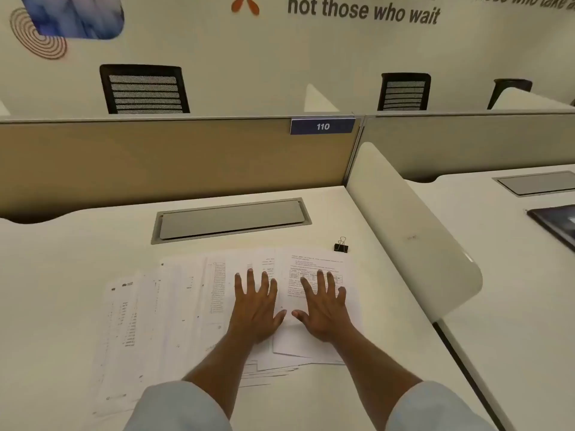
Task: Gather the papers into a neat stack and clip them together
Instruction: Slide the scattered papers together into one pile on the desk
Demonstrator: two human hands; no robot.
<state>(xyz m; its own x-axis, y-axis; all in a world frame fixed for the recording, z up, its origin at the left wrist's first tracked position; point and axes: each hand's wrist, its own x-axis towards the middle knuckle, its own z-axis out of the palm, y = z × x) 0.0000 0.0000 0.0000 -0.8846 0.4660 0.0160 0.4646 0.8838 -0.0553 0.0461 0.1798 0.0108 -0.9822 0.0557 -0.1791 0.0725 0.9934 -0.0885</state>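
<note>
Several printed white papers [174,309] lie fanned out across the white desk [62,259], overlapping from left to right. My left hand [255,306] rests flat on the middle sheets, fingers spread. My right hand [325,306] lies flat on the rightmost sheet, fingers apart too. Neither hand holds anything. A black binder clip [341,246] stands on the desk just beyond the papers' far right corner, apart from both hands.
A grey cable-tray lid [231,219] is set into the desk behind the papers. A tan partition [155,157] with a "110" tag closes the back. A white curved divider [410,231] bounds the right side. Beyond it lies another desk with a dark tablet [557,225].
</note>
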